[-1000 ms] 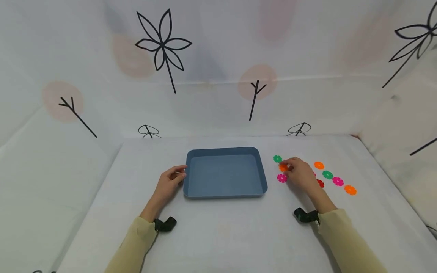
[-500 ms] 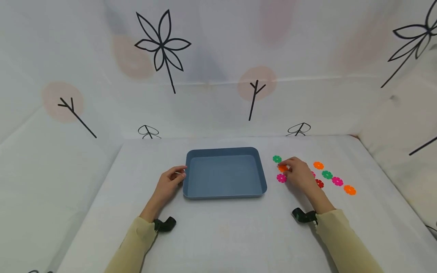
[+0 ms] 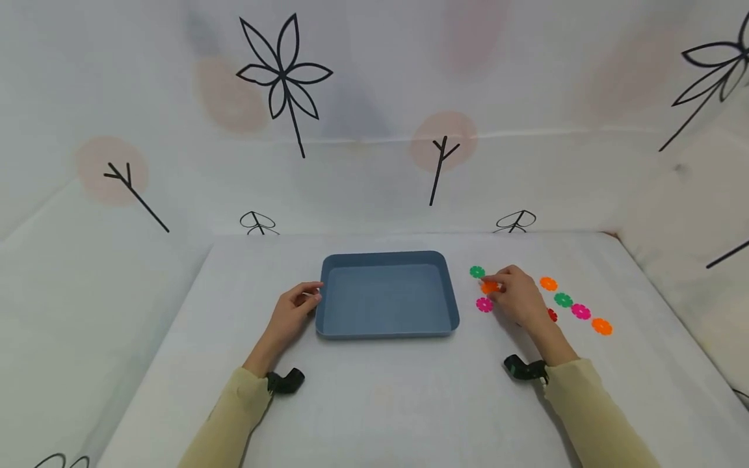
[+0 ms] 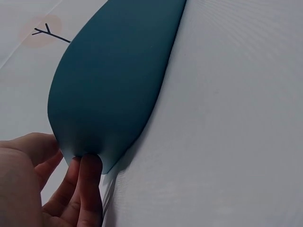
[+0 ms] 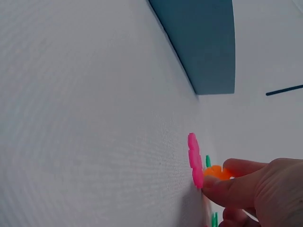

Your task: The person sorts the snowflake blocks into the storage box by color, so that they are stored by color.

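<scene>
My left hand holds the left end of a blue-grey rectangular tray. In the left wrist view its fingers meet the tray's outer wall, and one fingertip passes behind the edge. On the right, my right hand pinches an orange flower-shaped plastic disc between thumb and fingertip. The right wrist view shows this orange disc partly covered by the thumb. Close beside it are a pink disc and a green disc.
Further right lie more flower discs: an orange one, a green one, a pink one, another orange one and a red one partly behind the right hand. White cloth covers the table, with a patterned backdrop behind.
My right hand has risen slightly and shifted right with the orange disc, hiding a pink disc that showed behind it. The left hand stays at the tray; the head view shifts slightly.
</scene>
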Available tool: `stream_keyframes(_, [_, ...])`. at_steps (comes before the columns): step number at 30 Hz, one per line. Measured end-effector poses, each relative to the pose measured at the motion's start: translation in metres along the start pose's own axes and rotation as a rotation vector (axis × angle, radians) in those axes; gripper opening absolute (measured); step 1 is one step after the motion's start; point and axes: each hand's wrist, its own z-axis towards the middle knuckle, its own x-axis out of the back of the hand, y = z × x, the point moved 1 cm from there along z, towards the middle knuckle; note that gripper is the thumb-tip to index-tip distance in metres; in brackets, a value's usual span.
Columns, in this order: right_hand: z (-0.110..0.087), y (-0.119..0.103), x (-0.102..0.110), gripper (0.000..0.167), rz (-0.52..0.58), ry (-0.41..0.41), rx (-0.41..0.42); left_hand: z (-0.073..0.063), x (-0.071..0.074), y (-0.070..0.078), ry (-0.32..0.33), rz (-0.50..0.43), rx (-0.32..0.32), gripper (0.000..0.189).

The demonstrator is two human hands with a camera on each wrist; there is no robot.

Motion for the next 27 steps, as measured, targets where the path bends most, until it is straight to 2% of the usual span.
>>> stream_keyframes(5, [-0.003, 0.000, 0.000, 0.032, -0.001, 0.036, 0.012, 0.003, 0.000, 0.000, 0.001, 0.010, -0.009, 0.032])
stream_keyframes(12, [-0.006, -0.003, 0.001, 0.027, 0.030, 0.053, 0.019, 0.011, -0.005, -0.038, 0.047, -0.002, -0.020, 0.030])
stream_keyframes(18, [-0.011, -0.006, 0.004, 0.024, 0.094, 0.079, 0.022, 0.010, -0.007, -0.042, 0.048, -0.004, -0.025, 0.029])
stream_keyframes(22, [-0.011, -0.015, 0.008, 0.022, 0.131, 0.101, 0.062, 0.009, -0.005, -0.038, 0.044, 0.002, -0.006, 0.030])
stream_keyframes(27, [-0.005, -0.030, 0.013, 0.023, 0.188, 0.090, 0.077, 0.004, -0.004, -0.012, 0.017, -0.012, -0.013, 0.031])
